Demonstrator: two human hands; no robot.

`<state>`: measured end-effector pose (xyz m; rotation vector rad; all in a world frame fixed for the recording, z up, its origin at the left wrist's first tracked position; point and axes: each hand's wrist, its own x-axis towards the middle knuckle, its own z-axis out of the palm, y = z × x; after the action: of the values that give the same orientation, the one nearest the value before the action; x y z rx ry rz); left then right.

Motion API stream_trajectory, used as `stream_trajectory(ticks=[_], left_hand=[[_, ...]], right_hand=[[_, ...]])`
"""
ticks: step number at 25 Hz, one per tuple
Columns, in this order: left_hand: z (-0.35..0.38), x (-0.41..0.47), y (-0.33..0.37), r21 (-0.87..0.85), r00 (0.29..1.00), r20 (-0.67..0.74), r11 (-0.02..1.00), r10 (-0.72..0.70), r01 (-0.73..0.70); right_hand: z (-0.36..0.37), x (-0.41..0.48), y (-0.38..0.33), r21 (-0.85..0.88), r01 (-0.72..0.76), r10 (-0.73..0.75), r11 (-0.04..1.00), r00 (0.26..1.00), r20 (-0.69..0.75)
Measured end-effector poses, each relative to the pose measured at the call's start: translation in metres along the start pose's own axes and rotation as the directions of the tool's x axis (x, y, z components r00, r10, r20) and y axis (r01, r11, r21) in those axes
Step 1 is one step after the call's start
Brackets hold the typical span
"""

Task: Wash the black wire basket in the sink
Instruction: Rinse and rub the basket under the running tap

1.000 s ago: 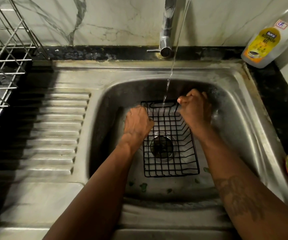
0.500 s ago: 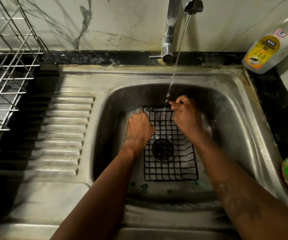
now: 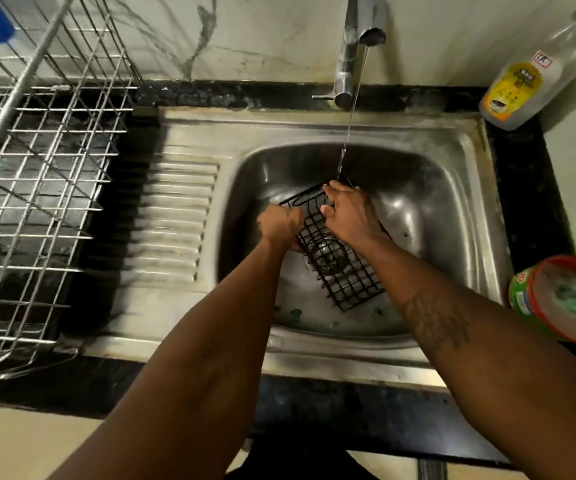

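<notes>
The black wire basket (image 3: pixel 340 268) lies tilted and turned in the steel sink (image 3: pixel 428 209), over the drain. My left hand (image 3: pixel 281 225) grips its left rim with curled fingers. Across the basket's far end rests my right hand (image 3: pixel 347 211), fingers curled over the wires. A thin stream of water (image 3: pixel 350 116) falls from the tap (image 3: pixel 352 50) onto the right hand and the basket's far edge.
A steel dish rack (image 3: pixel 44 188) stands on the counter at the left, beside the ribbed drainboard (image 3: pixel 175 216). A dish-soap bottle (image 3: pixel 522 84) leans at the back right. A round tub with a red rim (image 3: pixel 563 299) sits on the right counter.
The basket has been turned so its near end swings right and its far end left. Both hands moved with it. The camera has pulled back and shows more of the counter.
</notes>
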<state>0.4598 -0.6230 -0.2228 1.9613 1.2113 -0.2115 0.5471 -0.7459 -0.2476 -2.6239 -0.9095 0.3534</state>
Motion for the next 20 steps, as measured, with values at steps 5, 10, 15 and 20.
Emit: stream_trajectory(ticks=[5,10,15,20], left_hand=[[0.015,-0.015,-0.014,0.096,0.984,0.149,0.989,0.097,-0.112],[0.027,-0.025,-0.016,-0.035,0.984,0.159,0.997,0.077,-0.072],[0.018,-0.026,-0.018,0.062,0.955,0.281,0.992,0.092,-0.113],[0.007,-0.03,-0.008,-0.36,0.878,0.468,0.886,-0.1,0.293]], right_hand=[[-0.004,-0.015,-0.019,0.034,-0.009,0.005,0.999,0.992,0.123],[0.005,-0.045,-0.015,-0.084,0.076,-0.046,0.994,0.949,0.312],[0.005,-0.048,-0.009,-0.05,0.033,-0.012,0.998,0.931,0.364],[-0.006,-0.043,-0.012,-0.04,0.042,-0.021,0.998,0.905,0.426]])
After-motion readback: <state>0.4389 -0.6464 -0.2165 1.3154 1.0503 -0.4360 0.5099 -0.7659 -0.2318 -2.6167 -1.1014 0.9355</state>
